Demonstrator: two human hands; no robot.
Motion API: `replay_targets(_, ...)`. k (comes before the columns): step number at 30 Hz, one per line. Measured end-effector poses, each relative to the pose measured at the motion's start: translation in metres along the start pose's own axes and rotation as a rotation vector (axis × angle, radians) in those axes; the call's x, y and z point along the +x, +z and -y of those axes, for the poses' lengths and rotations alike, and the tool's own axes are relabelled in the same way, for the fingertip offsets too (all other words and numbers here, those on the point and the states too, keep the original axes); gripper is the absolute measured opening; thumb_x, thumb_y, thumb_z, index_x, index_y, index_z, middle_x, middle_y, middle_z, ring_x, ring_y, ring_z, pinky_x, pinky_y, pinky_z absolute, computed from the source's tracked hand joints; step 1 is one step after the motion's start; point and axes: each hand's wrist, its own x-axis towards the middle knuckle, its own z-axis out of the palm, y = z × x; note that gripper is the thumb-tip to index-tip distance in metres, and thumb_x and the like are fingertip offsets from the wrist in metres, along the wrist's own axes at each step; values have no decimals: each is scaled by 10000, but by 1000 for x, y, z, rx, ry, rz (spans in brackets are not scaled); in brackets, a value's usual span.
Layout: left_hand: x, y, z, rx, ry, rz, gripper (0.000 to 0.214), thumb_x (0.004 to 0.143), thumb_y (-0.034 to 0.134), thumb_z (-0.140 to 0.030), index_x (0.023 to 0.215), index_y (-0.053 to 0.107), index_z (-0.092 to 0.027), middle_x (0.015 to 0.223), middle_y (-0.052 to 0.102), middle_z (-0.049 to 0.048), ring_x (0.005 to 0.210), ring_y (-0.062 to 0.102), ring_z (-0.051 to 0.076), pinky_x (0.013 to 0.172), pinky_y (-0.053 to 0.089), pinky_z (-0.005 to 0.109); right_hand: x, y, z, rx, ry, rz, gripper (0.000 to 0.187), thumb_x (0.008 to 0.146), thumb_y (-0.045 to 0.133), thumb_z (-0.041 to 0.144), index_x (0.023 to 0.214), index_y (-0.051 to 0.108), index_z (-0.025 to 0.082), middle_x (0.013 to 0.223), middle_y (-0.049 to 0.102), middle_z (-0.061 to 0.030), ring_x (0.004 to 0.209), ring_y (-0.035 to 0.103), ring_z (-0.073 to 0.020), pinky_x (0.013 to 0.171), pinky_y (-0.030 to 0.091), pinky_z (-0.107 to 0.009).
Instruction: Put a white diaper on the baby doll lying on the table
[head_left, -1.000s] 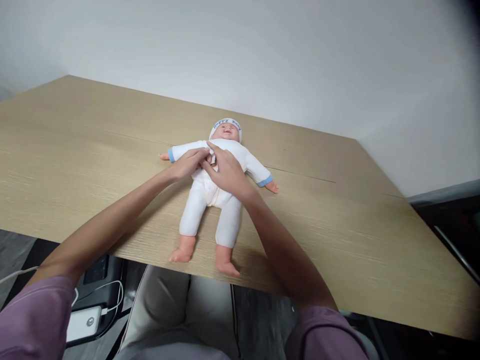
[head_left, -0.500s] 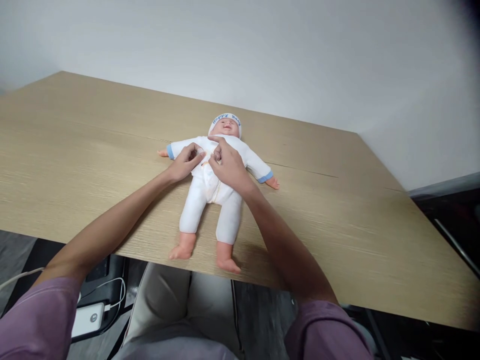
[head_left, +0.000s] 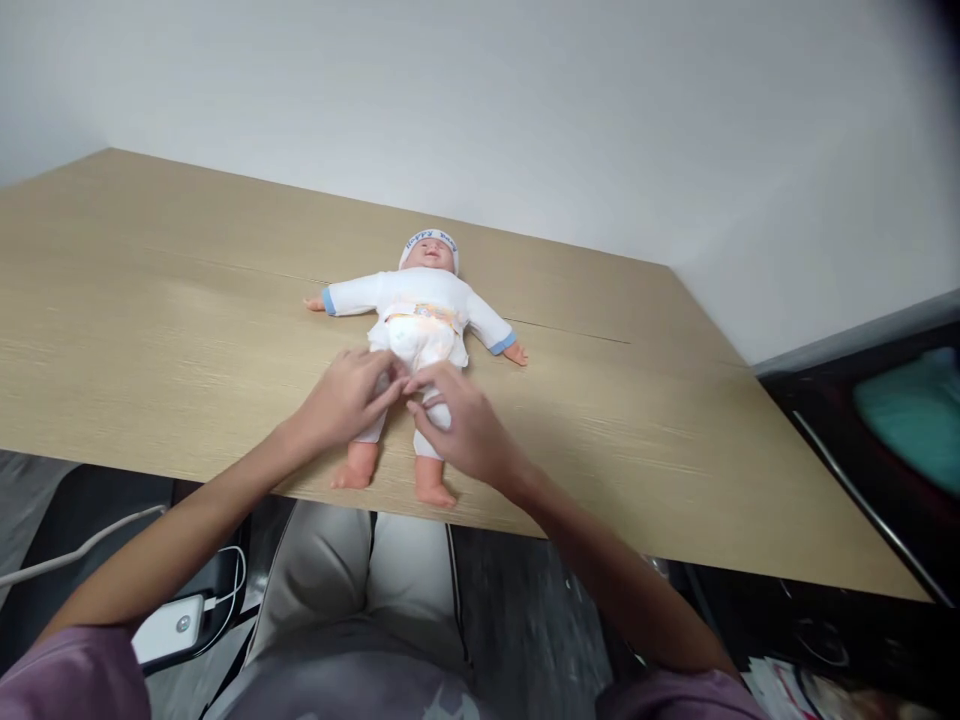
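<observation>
A baby doll (head_left: 429,288) in a white suit with blue cuffs and a lettered headband lies face up on the wooden table. Around its hips is a white diaper (head_left: 427,335) with an orange-patterned band across the waist. My left hand (head_left: 356,395) is at the doll's crotch, its thumb and fingertips closed together; whatever they pinch is too blurred to make out. Close beside it, over the doll's other thigh, is my right hand (head_left: 469,420), with bent fingers and a gap between thumb and forefinger. The hands cover the doll's upper legs and the diaper's lower edge.
The table (head_left: 637,420) ends just below the doll's feet, above my lap. A white power bank (head_left: 169,628) with a cable rests on a black seat at lower left. Black furniture with a teal item (head_left: 911,415) stands at the right; a wall rises behind.
Both hands have moved down from the doll's belly to its crotch and thighs, uncovering the diaper's waistband. The view has shifted slightly, with more showing on the right.
</observation>
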Motion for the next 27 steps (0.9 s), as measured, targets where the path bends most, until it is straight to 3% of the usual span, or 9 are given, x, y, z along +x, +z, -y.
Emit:
replay_targets(3, -10, 8, 9, 155, 13, 100, 220, 1135, 609, -427, 1050, 708, -251, 1088, 802, 86, 960, 641, 309, 898, 454, 456, -23, -4, -13, -48, 62, 97, 97, 1106, 600, 232, 1143, 687, 258, 1149, 755, -70, 1023, 747, -239, 951, 643, -412)
replay_targets(10, 16, 19, 39, 125, -102, 22, 417, 1005, 790, -609, 949, 582, -252, 926, 737, 67, 866, 641, 295, 828, 436, 414, -4, 4, -42, -201, 210, -82, 114, 1088, 675, 340, 1123, 718, 240, 1010, 812, -67, 907, 763, -254, 848, 587, -383)
replay_targets(13, 28, 22, 46, 136, -94, 23, 427, 1007, 791, -586, 883, 552, -255, 861, 706, 44, 829, 625, 277, 842, 431, 414, 6, 14, -51, -211, 237, -133, 144, 1066, 720, 354, 1135, 744, 230, 946, 803, -52, 866, 763, -253, 829, 577, -381)
replay_targets(17, 33, 23, 52, 88, -46, 44, 426, 1033, 766, -538, 815, 549, -244, 813, 674, 28, 839, 620, 263, 864, 430, 410, 8, 20, -57, -220, 220, -167, 142, 1071, 711, 323, 1152, 764, 219, 1052, 793, -77, 874, 756, -249, 837, 582, -389)
replay_targets(19, 31, 23, 53, 67, -29, 26, 393, 1049, 743, -522, 830, 582, -238, 896, 707, 46, 889, 636, 268, 895, 455, 420, 5, 20, -56, -226, 214, -167, 135, 1079, 695, 319, 1154, 763, 230, 1122, 780, -89, 859, 749, -244, 836, 589, -394)
replay_targets(23, 27, 22, 52, 0, 9, -20, 257, 1059, 723, -484, 994, 698, -236, 1255, 760, 108, 1145, 675, 317, 1048, 501, 475, 1, 19, -51, -207, 203, -157, 125, 1084, 669, 300, 1175, 736, 246, 1222, 759, -96, 805, 731, -228, 839, 601, -417)
replay_targets(27, 25, 22, 51, -20, 10, -28, 232, 1062, 716, -457, 991, 695, -237, 1335, 761, 113, 1191, 665, 331, 1085, 492, 499, -1, 19, -48, -226, 189, -150, 141, 1076, 671, 279, 1211, 707, 259, 1277, 769, -108, 910, 737, -275, 894, 606, -454)
